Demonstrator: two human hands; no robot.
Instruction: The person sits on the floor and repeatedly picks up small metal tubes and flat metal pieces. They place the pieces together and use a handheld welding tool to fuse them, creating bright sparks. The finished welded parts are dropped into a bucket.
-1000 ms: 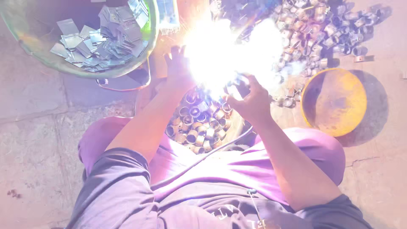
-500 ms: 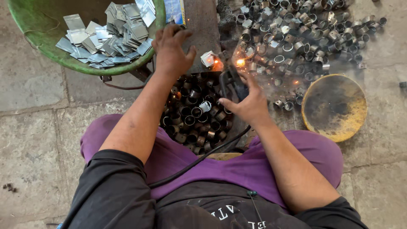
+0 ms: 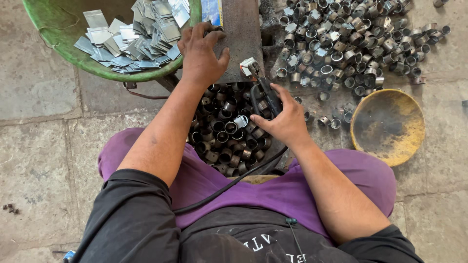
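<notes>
Black short-sleeved shirt (image 3: 131, 214), purple trousers (image 3: 273, 190), dark apron (image 3: 243, 238) with pale lettering; bare forearms.

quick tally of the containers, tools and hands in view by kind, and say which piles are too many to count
green basin holding flat metal squares: 1
round yellow pan: 1
black welding holder with cable, held by the right hand: 1
dark metal block under the left hand: 1
hands: 2
total: 6
flat metal squares, shiny rings, dark rings: too many to count

The green basin (image 3: 63, 51) and metal block (image 3: 241, 29) are cut off by the top edge.
</notes>
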